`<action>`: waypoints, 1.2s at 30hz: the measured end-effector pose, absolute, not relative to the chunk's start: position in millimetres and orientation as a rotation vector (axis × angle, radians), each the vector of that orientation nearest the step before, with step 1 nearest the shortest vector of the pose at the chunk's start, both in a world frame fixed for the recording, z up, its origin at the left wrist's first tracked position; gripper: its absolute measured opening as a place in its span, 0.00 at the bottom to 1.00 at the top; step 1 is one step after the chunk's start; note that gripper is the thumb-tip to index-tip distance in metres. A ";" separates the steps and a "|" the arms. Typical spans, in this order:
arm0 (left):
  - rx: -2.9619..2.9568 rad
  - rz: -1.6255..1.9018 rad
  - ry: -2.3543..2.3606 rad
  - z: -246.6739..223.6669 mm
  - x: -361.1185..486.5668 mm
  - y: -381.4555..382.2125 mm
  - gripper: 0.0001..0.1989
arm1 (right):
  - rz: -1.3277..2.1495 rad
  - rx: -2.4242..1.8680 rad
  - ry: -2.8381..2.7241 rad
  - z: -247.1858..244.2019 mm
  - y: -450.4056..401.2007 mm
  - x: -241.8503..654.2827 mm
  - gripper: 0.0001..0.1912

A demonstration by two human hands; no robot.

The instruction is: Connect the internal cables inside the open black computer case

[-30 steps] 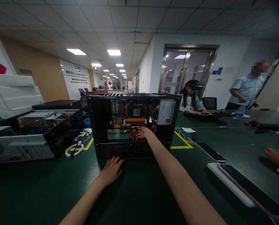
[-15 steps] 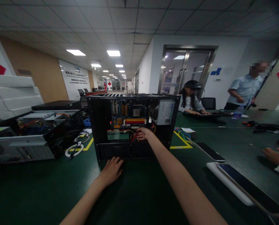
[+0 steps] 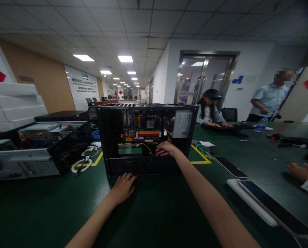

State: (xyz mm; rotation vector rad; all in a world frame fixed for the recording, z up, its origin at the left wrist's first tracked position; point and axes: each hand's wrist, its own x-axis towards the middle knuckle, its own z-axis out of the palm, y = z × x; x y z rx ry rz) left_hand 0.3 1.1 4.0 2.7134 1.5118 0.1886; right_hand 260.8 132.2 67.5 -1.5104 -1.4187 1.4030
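Observation:
An open black computer case [image 3: 125,166] stands upright before me, its inside facing me. Within it show a motherboard [image 3: 150,124] with red and yellow memory slots, and a silver power supply [image 3: 183,123] at the upper right. My right hand [image 3: 165,148] reaches into the lower opening, fingers bent together around power supply cables; most of the bundle is hidden behind the hand. A thin yellow cable [image 3: 148,148] with a pale plug runs leftward from the fingertips. My left hand [image 3: 123,187] lies on the table, fingers slightly spread, tips against the case's bottom edge.
Another opened computer case [image 3: 37,151] lies left, near coiled white cables [image 3: 81,165]. Phones [image 3: 273,203] and a white slab [image 3: 249,199] lie right. Another person's hand [image 3: 302,171] rests at the right edge. A seated person [image 3: 211,110] uses a keyboard across the table; someone stands behind.
My right hand has shifted slightly right inside the case. The red and black cables beside it have gone from sight, and the yellow cable shows more. My left hand has stayed put.

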 end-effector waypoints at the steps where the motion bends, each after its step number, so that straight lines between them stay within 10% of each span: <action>1: 2.705 0.178 1.516 3.9 0.3 1.2 0.21 | 1.371 -1.510 -1.444 66.5 130.6 264.6 0.06; 16: 2.698 0.186 1.504 6.4 0.7 -0.9 0.20 | 0.339 -1.390 -2.429 70.3 117.3 263.5 0.11; 36: 2.731 0.193 1.520 1.0 -0.9 1.1 0.20 | 0.573 -1.775 -2.764 75.3 155.1 177.9 0.18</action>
